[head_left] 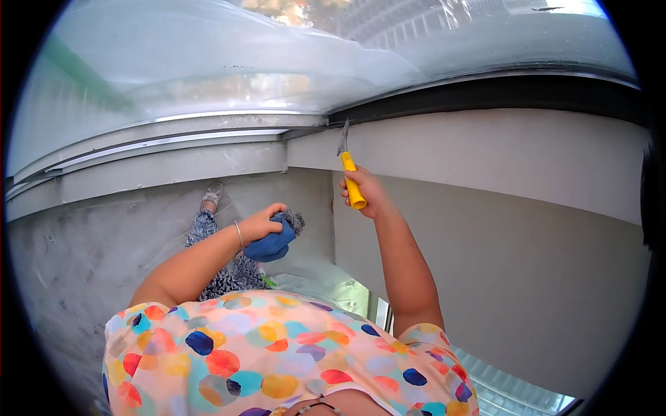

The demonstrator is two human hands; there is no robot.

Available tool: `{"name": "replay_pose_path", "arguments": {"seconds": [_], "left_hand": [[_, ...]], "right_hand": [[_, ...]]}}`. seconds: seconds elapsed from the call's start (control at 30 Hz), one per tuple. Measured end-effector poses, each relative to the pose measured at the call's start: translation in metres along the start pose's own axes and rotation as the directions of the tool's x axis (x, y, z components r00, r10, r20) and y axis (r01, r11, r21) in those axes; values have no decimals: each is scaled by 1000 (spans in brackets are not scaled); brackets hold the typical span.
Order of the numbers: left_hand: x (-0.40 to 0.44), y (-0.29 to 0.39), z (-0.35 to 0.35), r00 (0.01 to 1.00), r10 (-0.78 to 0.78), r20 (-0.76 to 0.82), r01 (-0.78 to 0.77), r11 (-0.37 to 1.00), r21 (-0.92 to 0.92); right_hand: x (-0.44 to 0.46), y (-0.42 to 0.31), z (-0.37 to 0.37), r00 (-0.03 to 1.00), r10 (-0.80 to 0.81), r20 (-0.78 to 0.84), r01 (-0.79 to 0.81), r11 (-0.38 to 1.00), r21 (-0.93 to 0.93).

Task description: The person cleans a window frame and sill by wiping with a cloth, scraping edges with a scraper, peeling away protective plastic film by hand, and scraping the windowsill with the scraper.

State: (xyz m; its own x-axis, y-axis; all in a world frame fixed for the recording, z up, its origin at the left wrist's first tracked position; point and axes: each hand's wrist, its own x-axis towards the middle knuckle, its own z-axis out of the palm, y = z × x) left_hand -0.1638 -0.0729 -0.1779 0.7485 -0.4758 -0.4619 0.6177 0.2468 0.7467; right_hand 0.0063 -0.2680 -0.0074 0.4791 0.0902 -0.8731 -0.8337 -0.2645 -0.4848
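Observation:
My right hand (pixel 369 193) is wrapped round the yellow handle of a scraper (pixel 353 182). Its thin metal blade points away from me, and the tip lies at the edge of the dark window frame (pixel 444 98), near the joint with the grey frame. Whether the tip touches the frame I cannot tell. Lower and to the left, my left hand (pixel 259 224) grips a bunched blue cloth (pixel 270 245). A grey, fuzzy wad like steel wool (pixel 296 222) sticks out beside the cloth at the fingers.
Clear plastic sheeting (pixel 208 62) hangs over the window beyond the frame. A pale grey ledge (pixel 479 149) runs along the right, above a grey panel (pixel 499 277). On the left is the grey sliding track (pixel 173 149), over a smeared floor (pixel 90 277) where my foot stands.

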Motion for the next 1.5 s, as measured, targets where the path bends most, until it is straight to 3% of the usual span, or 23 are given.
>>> {"name": "replay_pose_path", "arguments": {"seconds": [0.1,0.23,0.33,0.43,0.47,0.53,0.63,0.73,0.87,1.0,1.07,1.13,1.23,1.33,1.4,1.47,1.5], "left_hand": [[-27,21,1,993,-90,-74,70,969,-236],[-25,-12,-16,977,-202,-67,134,830,-542],[-33,-8,-14,956,-260,-134,102,725,-681],[-35,-2,-18,920,-390,28,269,579,-769],[-35,-2,-17,931,-363,-23,222,617,-755],[-33,0,-14,945,-303,-122,128,686,-716],[-39,12,-12,924,-370,-97,212,708,-674],[-31,8,-4,918,-155,-366,45,955,-294],[-12,-22,-7,957,-107,-268,49,976,-214],[-13,-13,-8,957,-105,-270,75,990,-118],[-12,-12,-7,957,-92,-275,68,993,-95],[-12,-5,-6,958,-90,-272,69,994,-85],[-4,17,6,969,-38,-246,59,995,76],[12,37,11,973,98,-210,-58,980,190],[17,61,10,948,221,-230,-116,911,397],[14,91,13,910,335,-242,-106,756,646],[13,104,15,919,305,-250,-52,722,690]], "right_hand": [[-16,-23,3,999,-10,-34,9,999,-32],[-16,-35,-6,998,17,-56,-12,997,71],[-11,-38,-3,998,23,-63,-17,996,85],[-9,-39,7,996,41,-83,-32,994,103],[-10,-41,9,995,49,-90,-39,993,109],[-16,-44,12,994,53,-98,-41,992,120],[-26,-47,11,993,41,-114,-30,995,91],[-20,-47,13,991,61,-118,-53,996,75],[11,-38,16,981,140,-133,-107,966,234],[2,-40,23,986,115,-124,-83,967,240],[-13,-45,19,994,31,-104,-10,982,189],[-10,-43,24,991,38,-132,-16,987,163],[16,-35,26,981,95,-171,-64,982,177],[22,-26,35,987,76,-139,-54,986,161],[12,-19,42,994,58,-98,-41,985,167],[-4,-8,49,996,67,-62,-53,976,209],[-10,-1,52,996,76,-42,-64,969,239]]}}
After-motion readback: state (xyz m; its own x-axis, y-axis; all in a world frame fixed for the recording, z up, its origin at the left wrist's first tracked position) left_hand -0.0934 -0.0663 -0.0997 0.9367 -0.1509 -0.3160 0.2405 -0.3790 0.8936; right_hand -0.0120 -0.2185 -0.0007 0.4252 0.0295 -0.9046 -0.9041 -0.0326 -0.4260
